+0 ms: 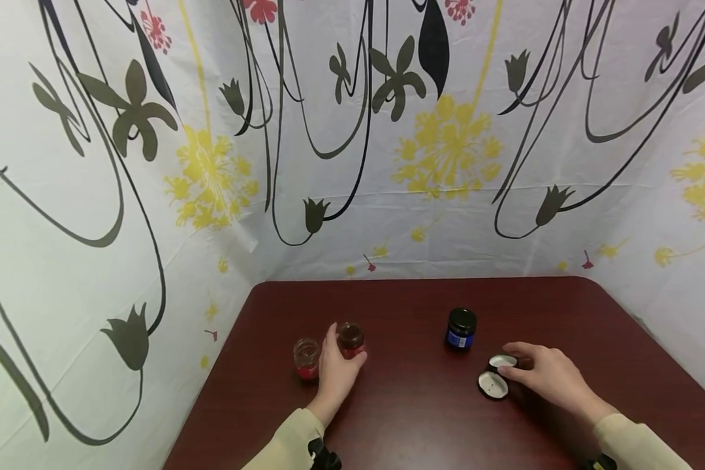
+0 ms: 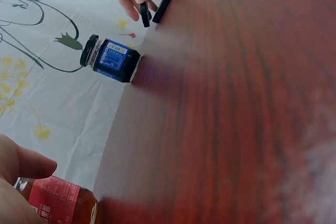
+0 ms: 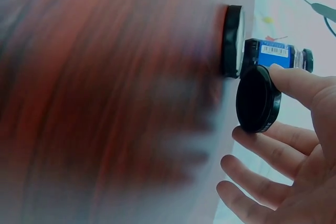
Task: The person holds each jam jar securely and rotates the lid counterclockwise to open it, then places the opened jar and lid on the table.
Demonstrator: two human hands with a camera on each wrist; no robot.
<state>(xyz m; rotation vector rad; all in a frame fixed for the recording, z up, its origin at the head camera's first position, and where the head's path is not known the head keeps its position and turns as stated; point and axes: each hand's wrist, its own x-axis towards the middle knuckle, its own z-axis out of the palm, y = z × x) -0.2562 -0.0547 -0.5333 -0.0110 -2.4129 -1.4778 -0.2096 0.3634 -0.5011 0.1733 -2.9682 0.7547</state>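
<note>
On the left of the table, my left hand [image 1: 335, 373] grips a small glass jar [image 1: 350, 335] with a red label [image 2: 55, 199]; its thumb lies along the near side. Just left of that hand stands a second open glass jar [image 1: 307, 354], red low down. Across the table my right hand [image 1: 557, 380] pinches a black jar lid [image 3: 257, 99] between thumb and finger, tilted above the tabletop, its white inside up in the head view. Close beside it another black lid [image 1: 493, 386] lies on the table, white inside upward.
A dark jar with a blue label [image 1: 461, 329] and its black lid on stands farther back, between the two hands. The dark red wooden table [image 1: 411, 418] ends at a flower-printed white cloth [image 1: 364, 170] behind and at both sides.
</note>
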